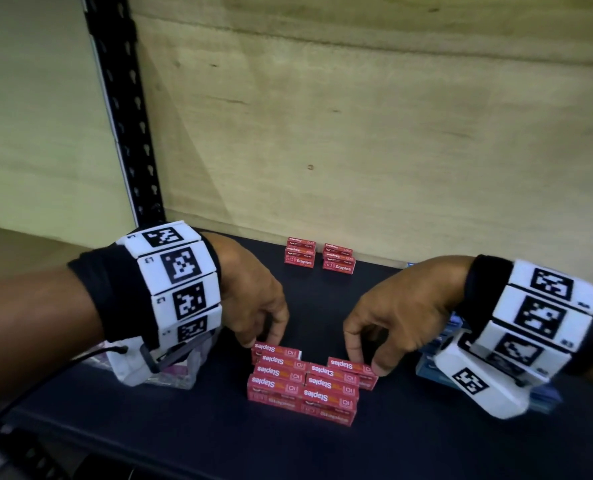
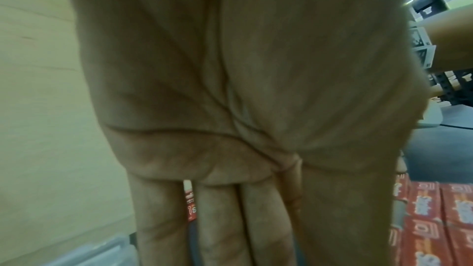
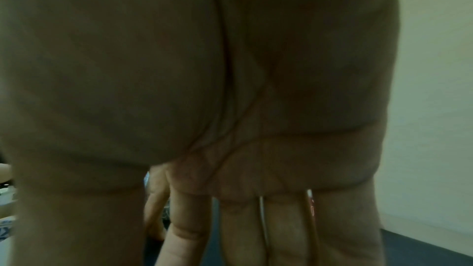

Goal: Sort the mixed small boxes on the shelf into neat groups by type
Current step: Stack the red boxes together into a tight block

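A cluster of red staples boxes (image 1: 305, 382) lies in stacked rows at the middle of the dark shelf (image 1: 184, 431). My left hand (image 1: 264, 341) reaches down with curled fingers and pinches the far-left red box (image 1: 277, 351). My right hand (image 1: 366, 362) pinches the far-right red box (image 1: 352, 365) between thumb and fingers. In the left wrist view the fingers (image 2: 220, 219) point down, with red boxes (image 2: 435, 219) to their right. The right wrist view is filled by the palm and fingers (image 3: 289, 230). Two short stacks of red boxes (image 1: 300, 252) (image 1: 338, 259) stand at the back.
Blue boxes (image 1: 430, 368) sit under my right wrist. A clear plastic container (image 1: 170, 372) lies below my left wrist. A black slotted upright (image 1: 122, 109) stands at the back left, beside the wooden back panel (image 1: 392, 133).
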Available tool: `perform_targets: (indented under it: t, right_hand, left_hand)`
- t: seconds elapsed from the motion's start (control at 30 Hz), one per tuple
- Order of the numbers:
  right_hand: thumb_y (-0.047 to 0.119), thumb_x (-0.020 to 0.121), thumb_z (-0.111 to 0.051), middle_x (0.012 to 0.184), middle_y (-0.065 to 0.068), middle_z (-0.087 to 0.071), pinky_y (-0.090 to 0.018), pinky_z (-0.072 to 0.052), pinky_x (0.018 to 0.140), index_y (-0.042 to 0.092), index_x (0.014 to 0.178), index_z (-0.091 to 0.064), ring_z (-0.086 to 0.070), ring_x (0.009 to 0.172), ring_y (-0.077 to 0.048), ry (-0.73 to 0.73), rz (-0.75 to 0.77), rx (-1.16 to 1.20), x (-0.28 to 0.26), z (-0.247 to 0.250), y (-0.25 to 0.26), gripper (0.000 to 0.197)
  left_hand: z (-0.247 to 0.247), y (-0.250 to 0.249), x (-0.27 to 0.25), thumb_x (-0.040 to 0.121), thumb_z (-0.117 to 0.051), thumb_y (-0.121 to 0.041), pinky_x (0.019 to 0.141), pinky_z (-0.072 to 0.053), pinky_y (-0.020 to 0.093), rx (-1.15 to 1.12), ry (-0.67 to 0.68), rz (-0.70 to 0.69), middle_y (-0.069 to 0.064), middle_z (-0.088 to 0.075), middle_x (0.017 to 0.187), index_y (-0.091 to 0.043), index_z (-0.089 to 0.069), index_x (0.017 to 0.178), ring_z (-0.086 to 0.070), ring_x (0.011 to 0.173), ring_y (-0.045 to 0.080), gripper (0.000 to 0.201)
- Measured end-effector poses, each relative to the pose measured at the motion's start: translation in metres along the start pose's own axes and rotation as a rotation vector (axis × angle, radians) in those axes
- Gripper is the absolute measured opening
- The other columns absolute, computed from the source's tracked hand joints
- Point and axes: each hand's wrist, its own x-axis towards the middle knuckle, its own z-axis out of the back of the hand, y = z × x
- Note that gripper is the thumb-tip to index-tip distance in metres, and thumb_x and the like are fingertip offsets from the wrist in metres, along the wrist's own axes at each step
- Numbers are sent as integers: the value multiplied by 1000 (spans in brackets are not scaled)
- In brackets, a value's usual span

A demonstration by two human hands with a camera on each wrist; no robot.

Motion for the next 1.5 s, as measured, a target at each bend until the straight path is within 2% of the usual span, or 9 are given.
perform_targets:
  t: [0.27,0.4,0.5,0.7,0.8,1.1,1.23,1.33,1.5]
  right_hand:
    - [38,91,-69,105,20,-64,-33,-49,98,39,116,-65,-61,103,-6,-14,25,-2,2,-1,0,26]
    - [40,91,-67,114,16,-66,-37,-49,100,41,116,-64,-60,109,-9,-24,31,-19,5,0,2,24]
    - [40,91,-67,111,13,-67,-37,-50,97,41,115,-63,-62,104,-9,-26,35,-25,7,1,4,24]
    - [39,91,-69,105,17,-65,-32,-50,92,42,113,-65,-61,96,-4,-28,40,-12,10,4,7,23]
    - [40,91,-68,108,17,-65,-33,-50,94,42,114,-64,-61,99,-5,-28,40,-11,9,4,8,24]
    - [41,91,-67,113,15,-65,-35,-49,96,43,116,-63,-60,104,-7,-18,24,-24,8,4,8,25]
    - [40,92,-67,112,16,-64,-35,-49,96,43,117,-62,-60,103,-7,-6,23,-35,9,4,8,26]
    - [39,91,-69,111,14,-65,-32,-50,91,41,121,-61,-61,100,-7,-8,25,-43,11,5,6,31]
    - [38,89,-71,115,6,-70,-33,-51,96,38,120,-63,-66,105,-12,-27,10,-13,17,15,-7,32]
  left_hand:
    - [4,0,6,94,-59,-30,77,-44,21,12,-8,-30,-26,-58,74,-40,-59,119,-55,76,-5,27]
    - [5,-3,9,93,-60,-32,91,-49,29,34,-1,-50,-15,-69,91,-41,-59,119,-63,91,4,27]
    - [5,-2,10,93,-60,-32,88,-50,28,8,4,-50,-9,-71,99,-40,-60,117,-64,94,6,25]
    - [5,-1,11,94,-60,-31,80,-49,23,-17,-3,-60,-9,-71,93,-39,-60,118,-62,79,3,26]
    - [4,0,12,93,-61,-32,78,-47,23,-11,-12,-67,-14,-66,78,-39,-60,117,-58,71,0,25]
    - [3,2,10,93,-61,-35,79,-46,21,-6,-22,-76,-14,-70,83,-42,-60,117,-61,80,-1,26]
    - [3,1,10,94,-60,-33,78,-46,22,-14,-12,-69,-16,-69,83,-42,-59,119,-60,77,-2,27]
    - [5,2,11,94,-59,-27,70,-43,18,-21,1,-60,-21,-64,69,-41,-57,122,-56,62,-10,32]
    - [9,8,15,94,-60,-28,81,-48,22,-97,-46,-5,-8,-71,104,-36,-57,125,-63,87,4,32]
